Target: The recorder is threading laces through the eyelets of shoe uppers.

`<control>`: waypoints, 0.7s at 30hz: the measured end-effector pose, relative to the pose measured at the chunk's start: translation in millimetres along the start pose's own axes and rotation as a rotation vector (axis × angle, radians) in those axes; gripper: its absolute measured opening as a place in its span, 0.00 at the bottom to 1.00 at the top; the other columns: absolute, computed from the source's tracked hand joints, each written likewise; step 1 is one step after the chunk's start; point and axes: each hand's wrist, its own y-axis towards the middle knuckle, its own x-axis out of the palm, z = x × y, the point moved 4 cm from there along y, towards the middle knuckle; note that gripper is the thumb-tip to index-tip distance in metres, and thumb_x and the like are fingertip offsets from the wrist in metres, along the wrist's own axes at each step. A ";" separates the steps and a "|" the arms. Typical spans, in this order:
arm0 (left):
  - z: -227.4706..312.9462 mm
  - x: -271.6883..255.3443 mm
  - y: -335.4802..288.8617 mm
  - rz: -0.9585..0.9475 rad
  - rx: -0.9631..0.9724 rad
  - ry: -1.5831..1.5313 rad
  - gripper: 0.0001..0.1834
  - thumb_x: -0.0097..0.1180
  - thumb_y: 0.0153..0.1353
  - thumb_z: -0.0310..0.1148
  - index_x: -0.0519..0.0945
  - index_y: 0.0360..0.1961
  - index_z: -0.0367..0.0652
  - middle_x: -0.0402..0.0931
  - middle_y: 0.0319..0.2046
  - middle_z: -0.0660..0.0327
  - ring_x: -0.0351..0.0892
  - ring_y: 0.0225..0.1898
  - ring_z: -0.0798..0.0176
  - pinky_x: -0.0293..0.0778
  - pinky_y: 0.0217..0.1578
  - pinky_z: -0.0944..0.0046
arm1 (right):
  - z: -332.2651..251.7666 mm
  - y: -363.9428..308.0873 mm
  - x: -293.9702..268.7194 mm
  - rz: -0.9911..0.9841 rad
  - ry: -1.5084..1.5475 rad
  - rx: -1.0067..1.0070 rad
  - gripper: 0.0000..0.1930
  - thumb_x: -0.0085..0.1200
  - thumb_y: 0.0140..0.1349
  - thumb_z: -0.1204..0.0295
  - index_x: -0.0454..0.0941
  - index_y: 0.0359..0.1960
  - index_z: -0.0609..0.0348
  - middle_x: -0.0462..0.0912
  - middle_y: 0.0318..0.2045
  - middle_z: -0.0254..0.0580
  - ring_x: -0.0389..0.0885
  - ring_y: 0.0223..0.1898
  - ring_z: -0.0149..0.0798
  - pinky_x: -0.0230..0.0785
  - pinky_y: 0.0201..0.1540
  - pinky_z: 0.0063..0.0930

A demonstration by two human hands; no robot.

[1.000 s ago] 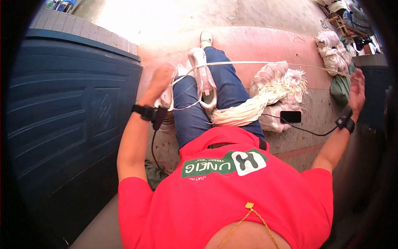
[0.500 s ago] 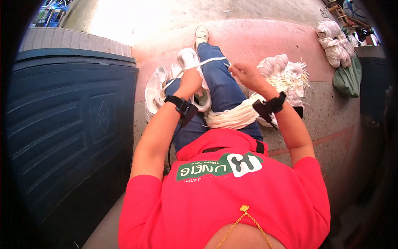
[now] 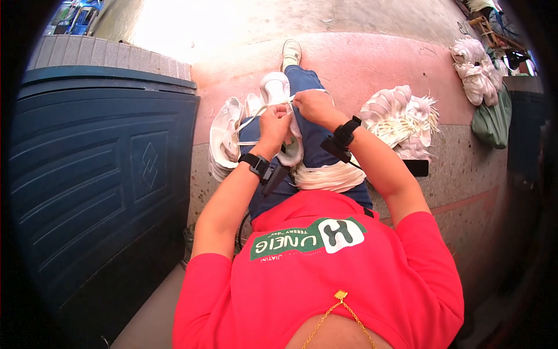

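Centrally, both hands meet over the raised knee. Left hand (image 3: 274,123) is closed, fingers pinched on a thin white cord (image 3: 250,120). Right hand (image 3: 311,105) is closed too, pinching the same cord just to the right; the two hands are near each other, almost touching. The cord is flat and ribbon-like, looping left and down from the hands across white moulded pieces (image 3: 226,135). These pieces are smooth, curved and shell-shaped, stacked against the left of the leg; their number cannot be told. Each wrist carries one black band (image 3: 256,164) with a small black box attached. A bundle of pale fibre strips (image 3: 328,176) lies across the lap. Right of the leg sits one heap of white, ribbed, fringed pieces (image 3: 398,116) on speckled stone; a second heap (image 3: 476,70) lies far right beside a green sack (image 3: 493,119). One green and white label (image 3: 308,238), oblong, sits on the red shirt. A dark blue panelled door (image 3: 99,174) stands left.
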 end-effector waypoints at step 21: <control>2.2 -21.4 6.3 -0.028 0.142 0.314 0.09 0.54 0.49 0.31 0.77 0.29 0.35 0.77 0.27 0.51 0.78 0.27 0.57 0.72 0.29 0.63 | -19.1 2.9 -1.4 0.256 -0.242 -0.196 0.07 0.49 0.51 0.65 0.77 0.24 0.50 0.72 0.27 0.36 0.69 0.36 0.40 0.59 0.36 0.38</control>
